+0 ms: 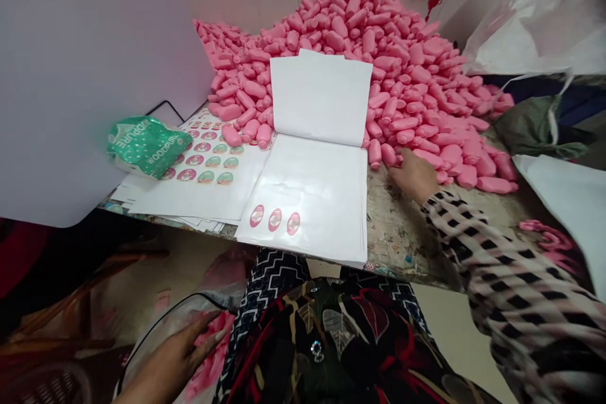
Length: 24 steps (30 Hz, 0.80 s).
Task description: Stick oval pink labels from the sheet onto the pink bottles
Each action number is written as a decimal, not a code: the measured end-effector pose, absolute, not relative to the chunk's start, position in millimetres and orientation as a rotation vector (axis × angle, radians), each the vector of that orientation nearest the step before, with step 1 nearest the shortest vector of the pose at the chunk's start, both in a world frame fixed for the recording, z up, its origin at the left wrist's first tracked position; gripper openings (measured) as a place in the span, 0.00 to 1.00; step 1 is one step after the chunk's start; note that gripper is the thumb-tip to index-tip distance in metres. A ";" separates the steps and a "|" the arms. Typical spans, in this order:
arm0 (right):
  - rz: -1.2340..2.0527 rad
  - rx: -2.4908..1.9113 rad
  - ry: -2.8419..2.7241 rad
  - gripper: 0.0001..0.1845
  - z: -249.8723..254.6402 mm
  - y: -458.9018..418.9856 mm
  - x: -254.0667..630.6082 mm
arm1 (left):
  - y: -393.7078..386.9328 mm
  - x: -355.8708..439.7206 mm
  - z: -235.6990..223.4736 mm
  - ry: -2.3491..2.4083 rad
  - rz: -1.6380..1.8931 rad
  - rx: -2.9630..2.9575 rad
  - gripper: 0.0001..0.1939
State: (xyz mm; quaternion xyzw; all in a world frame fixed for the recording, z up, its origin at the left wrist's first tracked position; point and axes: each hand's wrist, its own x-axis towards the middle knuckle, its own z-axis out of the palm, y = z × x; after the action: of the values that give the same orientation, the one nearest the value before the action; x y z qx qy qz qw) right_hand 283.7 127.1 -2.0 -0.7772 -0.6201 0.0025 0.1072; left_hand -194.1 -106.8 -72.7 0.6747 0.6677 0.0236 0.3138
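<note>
A large heap of small pink plastic bottles [350,25] lies on the table against the wall. At its near right edge my right hand [414,175] reaches in, fingers closed around a pink bottle [389,154]; part of the grip is hidden. Below the table edge, my left hand [180,350] is held with fingers stretched out above a clear bag of pink bottles [211,360], holding nothing. In front of me lies a white sticker sheet [312,189] with three pink oval stickers [275,219] left of its middle. The sheet's upper part [322,98] is folded up against the heap.
More sticker sheets [203,189] with pink and green labels lie to the left, under a green plastic packet [146,145]. A white panel [95,76] stands at far left. To the right are a dark green cloth bag [534,126] and a white plastic bag [558,19].
</note>
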 end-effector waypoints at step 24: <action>1.123 -1.464 -2.109 0.16 36.0 13.8 143.0 | -40.0 -65.0 15.8 1.126 0.397 1.177 0.16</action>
State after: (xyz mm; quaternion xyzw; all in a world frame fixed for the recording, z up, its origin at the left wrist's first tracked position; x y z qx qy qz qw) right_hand 143.0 13.8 36.0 -0.5151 -0.7418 0.3949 0.1689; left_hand -65.0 -40.0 15.8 0.5219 0.4992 0.1760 0.6689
